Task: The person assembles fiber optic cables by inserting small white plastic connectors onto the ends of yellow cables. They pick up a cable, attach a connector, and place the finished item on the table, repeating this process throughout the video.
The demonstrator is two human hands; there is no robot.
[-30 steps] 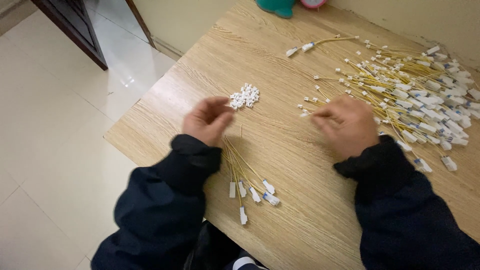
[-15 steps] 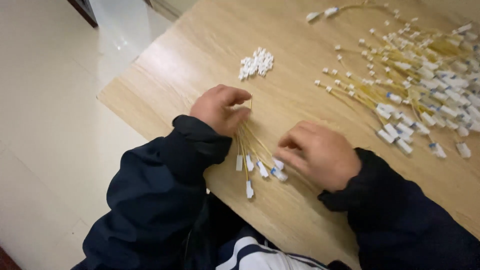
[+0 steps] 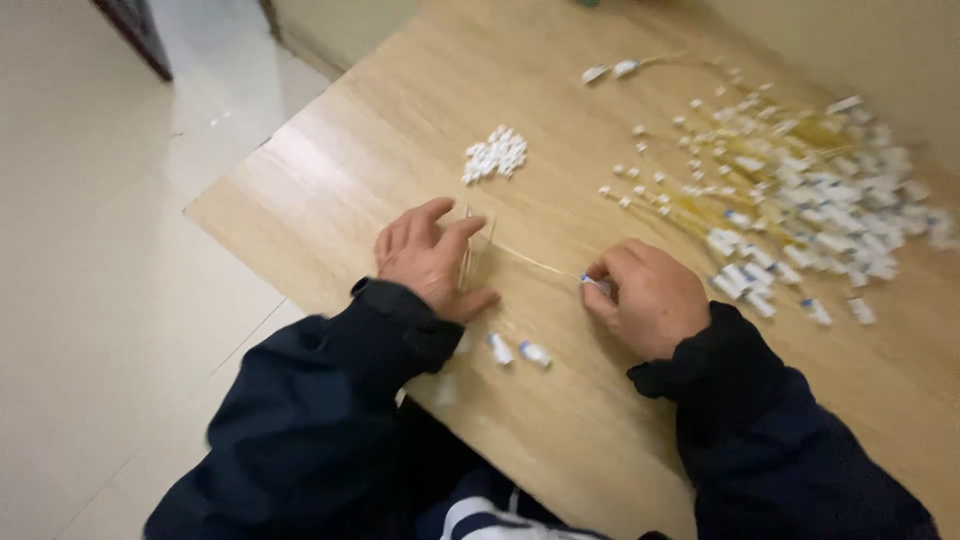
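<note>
Half a second on, the person's right hand (image 3: 648, 298) has drawn away to the right of the bundle near the table's front edge and now pinches the small white-and-blue tag end (image 3: 594, 284) of a single thin yellow wire (image 3: 530, 262) between thumb and fingertips, the wire running taut leftward across the light wooden table (image 3: 400, 120) to the left hand (image 3: 428, 262). That left hand curls loosely around the gathered ends of a small bunch of thin yellow wires (image 3: 468, 262), thumb and fingers closed about them and pressing them to the tabletop. Two loose white-and-blue tags (image 3: 518, 351) of that bunch lie just below the left hand, near the dark navy sleeve (image 3: 340, 400). Beyond the hands, a small heap of tiny white plastic pieces (image 3: 494, 154) sits on its own, well apart from a large spread pile of yellow tagged wires (image 3: 800, 190) at the table's right side. Motion blur softens the finer detail.
</note>
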